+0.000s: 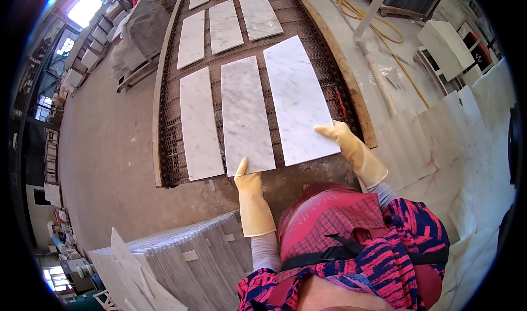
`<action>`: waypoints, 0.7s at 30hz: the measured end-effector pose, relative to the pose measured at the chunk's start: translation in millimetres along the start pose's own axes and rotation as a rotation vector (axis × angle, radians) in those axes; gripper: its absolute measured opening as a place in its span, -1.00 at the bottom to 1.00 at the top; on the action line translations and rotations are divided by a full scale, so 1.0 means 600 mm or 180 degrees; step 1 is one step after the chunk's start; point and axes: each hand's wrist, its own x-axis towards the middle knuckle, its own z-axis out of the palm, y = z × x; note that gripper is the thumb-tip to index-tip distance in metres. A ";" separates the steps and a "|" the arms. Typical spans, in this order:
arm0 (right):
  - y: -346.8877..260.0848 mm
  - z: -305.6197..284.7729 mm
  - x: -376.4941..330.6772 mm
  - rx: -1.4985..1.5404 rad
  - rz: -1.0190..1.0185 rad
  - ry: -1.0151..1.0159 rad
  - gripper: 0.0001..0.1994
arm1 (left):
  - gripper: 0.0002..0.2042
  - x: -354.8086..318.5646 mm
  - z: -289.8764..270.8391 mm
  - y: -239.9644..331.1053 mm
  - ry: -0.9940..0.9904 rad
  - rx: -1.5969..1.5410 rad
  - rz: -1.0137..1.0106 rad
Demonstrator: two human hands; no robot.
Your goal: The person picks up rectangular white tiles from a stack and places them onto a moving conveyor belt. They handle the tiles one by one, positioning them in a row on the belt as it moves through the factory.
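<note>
Three long marble tiles, white with grey veins, lie side by side at the near end of a mesh conveyor [173, 124]. My left hand [251, 187], in a cream rubber glove, grips the near edge of the middle tile [247, 113], thumb on top and the other fingers hidden. With a matching glove, my right hand [351, 146] holds the right tile [302, 102] by its right edge near the corner, thumb flat on its face. That tile looks brighter and sits slightly askew. The left tile [202, 124] lies untouched.
More tiles [226, 26] lie in rows farther up the conveyor. Wooden rails [359, 105] border it. A stack of slabs [192, 256] stands on edge at my lower left. A yellow hose [392, 39] and a pale post [376, 72] are on the right.
</note>
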 end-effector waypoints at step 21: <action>0.116 -0.040 0.055 -0.0497 0.0261 0.0379 -0.53 | -0.41 0.025 -0.056 0.012 -0.0129 -0.1083 -0.1902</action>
